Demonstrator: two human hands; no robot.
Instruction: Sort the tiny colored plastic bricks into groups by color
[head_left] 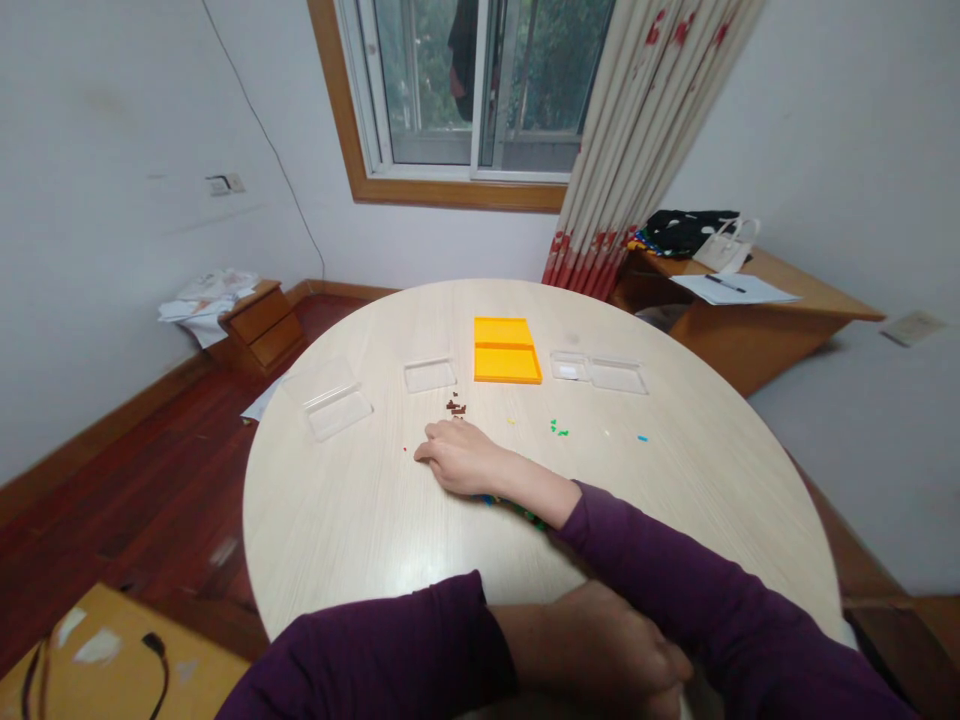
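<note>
- Surface: a round pale wooden table (pixel 337 545), set before a window (pixel 480 90) with a patterned curtain (pixel 637 130) on its right.
- Brown pieces (pixel 459 411): a loose cluster near the table's middle, just beyond my right hand.
- My right hand (pixel 457 457): palm down, low over the table, fingers bent; their tips are partly hidden, so I cannot tell whether they grip anything.
- Red piece (pixel 405 449): a tiny one, just left of those fingers.
- Mixed pieces (pixel 536 521): blue and green among them, partly hidden behind my right forearm.
- My left hand (pixel 626 640): in shadow at the near side, fingers seemingly curled; I cannot tell whether they hold anything.
- Farther right, in sequence: a yellow piece (pixel 511 421), green pieces (pixel 563 433) and a blue piece (pixel 643 438).
- Far side: a yellow case (pixel 506 363) lying open, one clear box (pixel 430 376) to its left, another clear case (pixel 619 376) to its right.
- Far left: a clear hinged case (pixel 339 411), open.
</note>
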